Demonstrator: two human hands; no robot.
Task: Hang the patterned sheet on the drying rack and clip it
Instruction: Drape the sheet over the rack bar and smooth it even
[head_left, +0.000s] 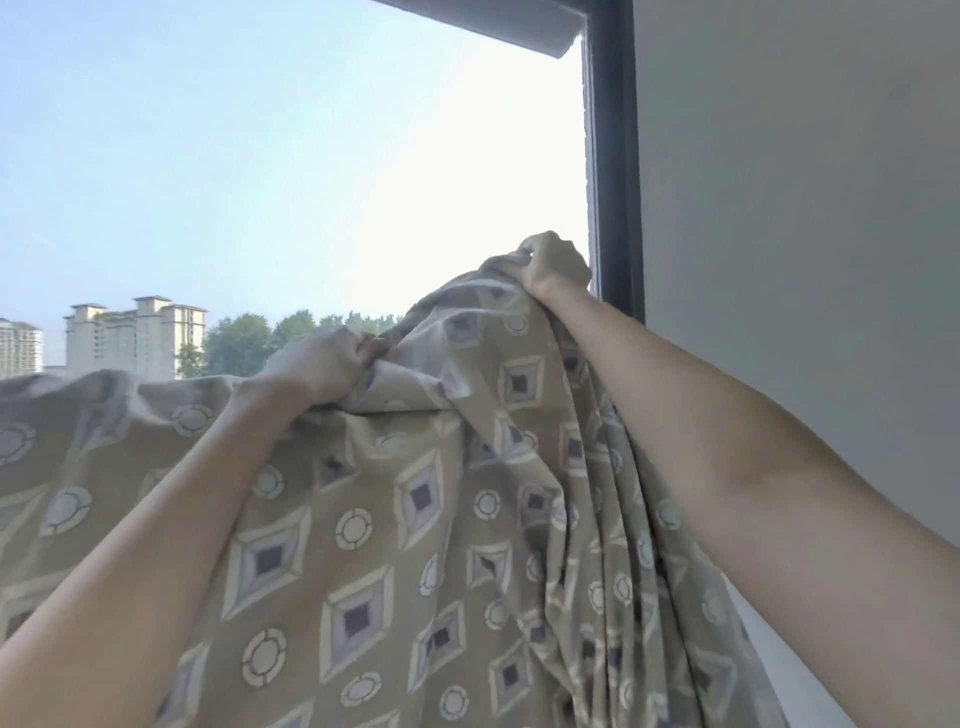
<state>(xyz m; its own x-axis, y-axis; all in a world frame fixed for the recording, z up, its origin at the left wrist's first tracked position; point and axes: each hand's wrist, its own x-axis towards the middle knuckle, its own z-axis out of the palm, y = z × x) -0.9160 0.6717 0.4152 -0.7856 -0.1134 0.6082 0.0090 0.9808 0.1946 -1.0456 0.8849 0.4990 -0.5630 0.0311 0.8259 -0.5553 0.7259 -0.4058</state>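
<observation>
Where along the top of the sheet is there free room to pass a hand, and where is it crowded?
Free: the flat top edge of the patterned sheet left of the left hand, open toward the apartment buildings. Crowded: between that hand and the right hand the cloth is bunched, and the right hand sits close to the dark window frame. The rack is hidden.

Bright daylight thru window (260, 156), sky blown out near frame; slight softness, wide-angle edge warp.
</observation>
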